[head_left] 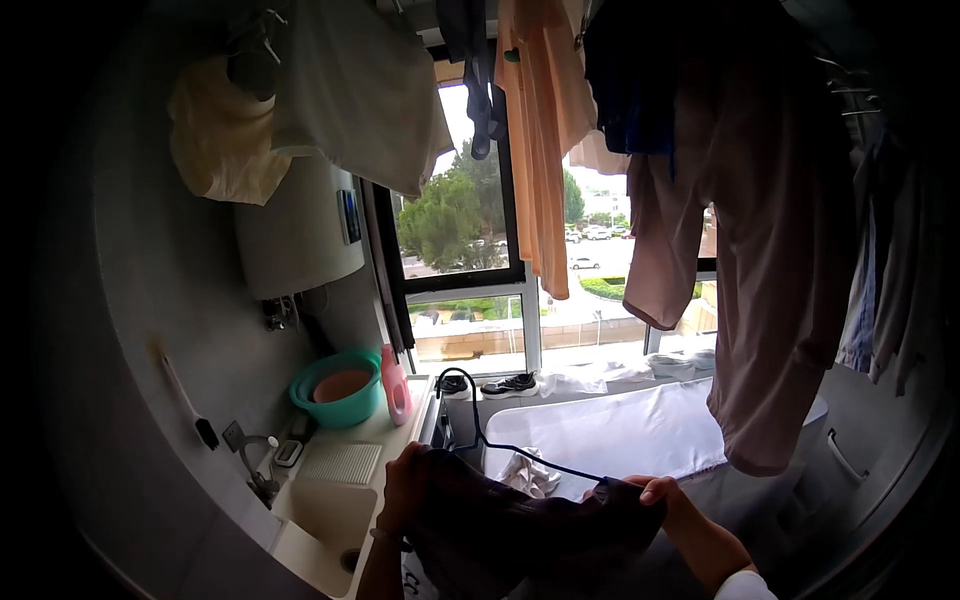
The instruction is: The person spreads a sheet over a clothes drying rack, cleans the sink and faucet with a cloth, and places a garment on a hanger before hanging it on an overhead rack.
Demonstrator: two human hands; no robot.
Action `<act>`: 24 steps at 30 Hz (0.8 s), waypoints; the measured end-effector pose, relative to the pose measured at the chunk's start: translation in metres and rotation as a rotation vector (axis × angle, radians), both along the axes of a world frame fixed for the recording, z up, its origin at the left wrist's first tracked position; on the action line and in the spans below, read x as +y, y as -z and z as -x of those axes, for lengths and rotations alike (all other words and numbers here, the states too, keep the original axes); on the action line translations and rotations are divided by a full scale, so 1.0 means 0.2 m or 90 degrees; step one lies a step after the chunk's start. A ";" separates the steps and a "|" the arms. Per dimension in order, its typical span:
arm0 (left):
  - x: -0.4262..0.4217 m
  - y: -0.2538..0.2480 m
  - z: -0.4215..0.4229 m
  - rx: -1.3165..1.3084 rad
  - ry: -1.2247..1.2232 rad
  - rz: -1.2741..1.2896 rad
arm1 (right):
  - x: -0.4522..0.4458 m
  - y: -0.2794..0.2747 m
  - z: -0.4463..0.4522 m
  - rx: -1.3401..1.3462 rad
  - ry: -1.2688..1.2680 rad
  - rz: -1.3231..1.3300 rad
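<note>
A dark garment [520, 530] hangs between my two hands at the bottom centre. My left hand [404, 482] is closed on its left edge, with a band on the wrist. The fingers of my right hand [660, 495] pinch its upper right edge, beside the end of the hanger. A dark blue hanger [520, 452] rises from the garment's neck, its hook pointing up; its lower parts are hidden in the cloth.
Clothes hang overhead, among them mauve trousers [770, 290] and an orange garment [535, 150]. On the left are a sink [325, 515], a green basin [345, 410] and a pink bottle [394, 385]. A white-covered board [620, 430] stands beyond my hands, below the window.
</note>
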State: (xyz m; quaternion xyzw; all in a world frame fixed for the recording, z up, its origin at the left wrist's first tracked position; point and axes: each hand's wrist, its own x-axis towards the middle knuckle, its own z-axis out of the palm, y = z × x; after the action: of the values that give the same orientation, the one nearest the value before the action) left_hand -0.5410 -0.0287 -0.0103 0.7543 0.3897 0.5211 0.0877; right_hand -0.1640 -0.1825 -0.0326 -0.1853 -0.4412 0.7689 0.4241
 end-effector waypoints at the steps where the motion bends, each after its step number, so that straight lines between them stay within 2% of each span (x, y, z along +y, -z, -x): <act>1: 0.00 -0.03 -0.03 -0.024 0.067 0.023 | -0.05 -0.10 0.04 0.027 0.044 0.033; 3: 0.00 -0.13 -0.08 -0.059 0.244 0.027 | -0.07 -0.17 0.00 0.016 0.086 0.034; 4: -0.04 -0.20 -0.11 -0.052 0.262 0.084 | -0.09 -0.18 -0.03 0.015 0.120 0.023; 6: -0.06 -0.37 -0.17 0.166 0.102 -0.187 | -0.16 -0.28 -0.03 0.022 0.181 0.007; 10: -0.26 -0.85 -0.25 0.107 -0.019 -0.418 | -0.28 -0.45 -0.04 0.009 0.313 -0.047; 11: -0.34 -1.00 -0.25 0.140 -0.076 -0.514 | -0.31 -0.49 -0.03 0.003 0.346 -0.063; 14: -0.51 -1.53 -0.25 0.143 -0.224 -0.792 | -0.39 -0.56 -0.03 -0.011 0.427 -0.092; 16: -0.45 -1.93 -0.24 0.125 -0.350 -1.036 | -0.41 -0.57 -0.01 -0.016 0.464 -0.098; 18: -0.36 -2.36 -0.18 0.218 -0.494 -1.176 | -0.42 -0.57 0.01 -0.026 0.494 -0.096; 20: -0.39 -2.57 -0.16 0.428 -0.975 -1.177 | -0.43 -0.56 0.03 -0.036 0.512 -0.089; 22: -0.11 -2.92 -0.02 0.343 -0.806 -1.085 | -0.43 -0.55 0.05 -0.041 0.526 -0.080; 23: -0.13 -2.90 -0.01 0.346 -0.810 -1.089 | -0.43 -0.55 0.06 -0.042 0.531 -0.073; 24: -0.14 -2.87 0.00 0.422 -0.866 -0.948 | -0.42 -0.55 0.07 -0.044 0.535 -0.070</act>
State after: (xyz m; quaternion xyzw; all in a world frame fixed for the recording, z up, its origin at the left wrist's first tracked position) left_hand -0.5404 -0.0569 0.5641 0.3456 0.3167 0.3360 -0.8169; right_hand -0.1771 -0.2669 0.0765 -0.3518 -0.3814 0.4982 0.6947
